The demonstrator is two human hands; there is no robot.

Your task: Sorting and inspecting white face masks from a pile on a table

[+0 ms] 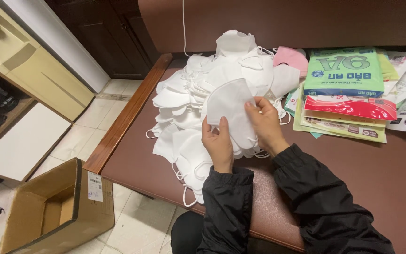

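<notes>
Both hands hold one folded white face mask (229,101) upright above a big heap of white masks (189,101) on a brown padded bench (391,164). My left hand (218,146) grips the mask's lower left edge with the thumb laid over its front. My right hand (265,124) pinches its right edge. Black jacket sleeves cover both arms. A single pink mask (291,59) lies at the heap's far right.
A stack of flat coloured mask packets (348,94), green, red and yellow, lies right of the heap. An open cardboard box (57,207) stands on the tiled floor at lower left, beside the bench's wooden edge (128,113). Pale cabinets stand far left.
</notes>
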